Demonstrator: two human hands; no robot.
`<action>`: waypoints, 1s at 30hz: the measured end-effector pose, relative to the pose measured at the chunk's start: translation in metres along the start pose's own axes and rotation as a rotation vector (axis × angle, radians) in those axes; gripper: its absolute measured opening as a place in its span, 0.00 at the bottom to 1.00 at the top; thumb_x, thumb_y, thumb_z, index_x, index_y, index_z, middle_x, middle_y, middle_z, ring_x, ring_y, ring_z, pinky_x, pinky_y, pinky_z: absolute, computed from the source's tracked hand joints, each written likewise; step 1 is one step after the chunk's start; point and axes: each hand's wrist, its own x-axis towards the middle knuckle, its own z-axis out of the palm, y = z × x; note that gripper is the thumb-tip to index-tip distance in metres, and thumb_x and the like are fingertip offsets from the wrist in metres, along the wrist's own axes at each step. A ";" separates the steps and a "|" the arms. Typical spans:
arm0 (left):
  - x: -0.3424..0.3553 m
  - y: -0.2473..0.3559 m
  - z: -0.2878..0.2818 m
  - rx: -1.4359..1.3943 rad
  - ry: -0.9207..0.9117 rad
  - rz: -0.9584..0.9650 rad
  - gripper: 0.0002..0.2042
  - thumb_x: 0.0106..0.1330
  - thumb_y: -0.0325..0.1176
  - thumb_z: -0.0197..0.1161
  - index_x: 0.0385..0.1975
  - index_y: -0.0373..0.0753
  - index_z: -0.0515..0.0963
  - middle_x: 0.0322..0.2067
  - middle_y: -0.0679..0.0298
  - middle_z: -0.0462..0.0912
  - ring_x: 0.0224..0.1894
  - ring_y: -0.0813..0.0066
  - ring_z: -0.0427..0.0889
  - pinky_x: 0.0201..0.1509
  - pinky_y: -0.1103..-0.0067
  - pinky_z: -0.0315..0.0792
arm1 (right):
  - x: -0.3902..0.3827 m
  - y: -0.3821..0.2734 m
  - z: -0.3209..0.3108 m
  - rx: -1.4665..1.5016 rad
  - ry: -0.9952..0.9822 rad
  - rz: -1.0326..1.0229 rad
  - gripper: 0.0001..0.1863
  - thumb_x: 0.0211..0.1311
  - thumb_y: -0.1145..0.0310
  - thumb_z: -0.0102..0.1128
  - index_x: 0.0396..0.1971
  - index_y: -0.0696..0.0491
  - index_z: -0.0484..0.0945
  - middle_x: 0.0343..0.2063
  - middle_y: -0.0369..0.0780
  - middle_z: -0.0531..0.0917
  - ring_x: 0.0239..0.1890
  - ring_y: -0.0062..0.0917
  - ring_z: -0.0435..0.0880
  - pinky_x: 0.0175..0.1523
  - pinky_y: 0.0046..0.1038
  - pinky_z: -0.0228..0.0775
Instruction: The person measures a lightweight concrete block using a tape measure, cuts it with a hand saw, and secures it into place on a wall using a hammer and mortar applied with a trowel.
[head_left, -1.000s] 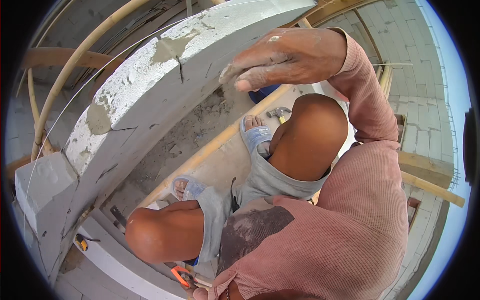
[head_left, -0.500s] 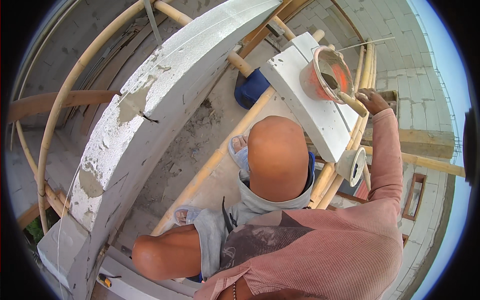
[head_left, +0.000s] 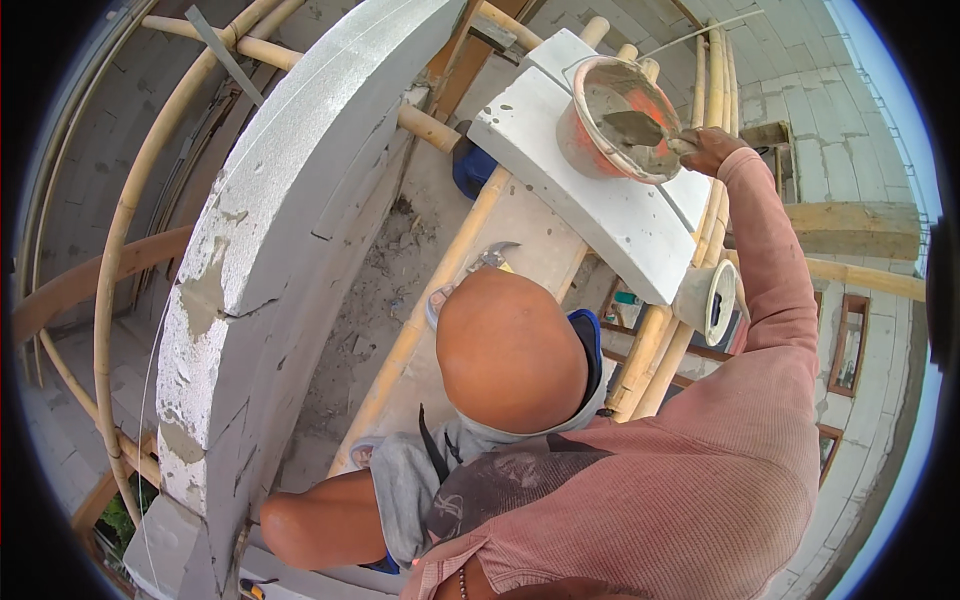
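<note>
My right hand (head_left: pixel 712 150) is closed round the handle of a trowel (head_left: pixel 632 128) at the right rim of an orange-red bucket (head_left: pixel 590 140). The trowel's grey, mortar-coated blade lies inside the bucket, over wet grey mortar (head_left: pixel 612 100). Under the bucket are white lightweight blocks (head_left: pixel 600 215), spotted with grey splashes. My left hand is out of view. To the left runs a white block wall (head_left: pixel 265 230), with grey mortar patches on its top and a thin string along it.
Bamboo poles (head_left: pixel 425 300) cross the scaffold beside my legs. A pale pail (head_left: pixel 705 300) hangs near the poles at right. A hammer (head_left: pixel 495 255) lies beyond my knee, and a blue container (head_left: pixel 472 170) sits under the blocks. A yellow-black cutter (head_left: pixel 252 588) lies at lower left.
My right hand has closed on the trowel's handle. The blade now lies flatter and shows more fully over the mortar. The view has shifted, bringing the hammer into sight.
</note>
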 end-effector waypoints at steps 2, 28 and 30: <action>0.005 0.008 -0.001 0.019 -0.011 0.015 0.22 0.71 0.49 0.62 0.48 0.33 0.80 0.42 0.52 0.86 0.44 0.64 0.83 0.51 0.68 0.76 | -0.030 0.008 -0.044 0.088 -0.031 0.043 0.30 0.60 0.50 0.68 0.60 0.48 0.80 0.46 0.44 0.88 0.46 0.37 0.86 0.57 0.36 0.78; 0.052 0.119 -0.118 0.098 -0.070 0.255 0.26 0.76 0.52 0.55 0.45 0.29 0.83 0.41 0.51 0.86 0.47 0.68 0.82 0.55 0.70 0.75 | -0.040 0.025 0.092 1.701 -0.152 -0.026 0.19 0.70 0.48 0.63 0.40 0.50 0.74 0.19 0.30 0.73 0.10 0.10 0.67 0.13 0.15 0.61; 0.062 0.134 -0.126 0.096 -0.094 0.316 0.26 0.77 0.53 0.54 0.44 0.29 0.83 0.41 0.51 0.86 0.47 0.68 0.82 0.55 0.70 0.75 | -0.051 0.017 0.110 1.778 0.008 -0.022 0.19 0.69 0.49 0.64 0.39 0.49 0.74 0.19 0.30 0.72 0.10 0.10 0.66 0.13 0.16 0.60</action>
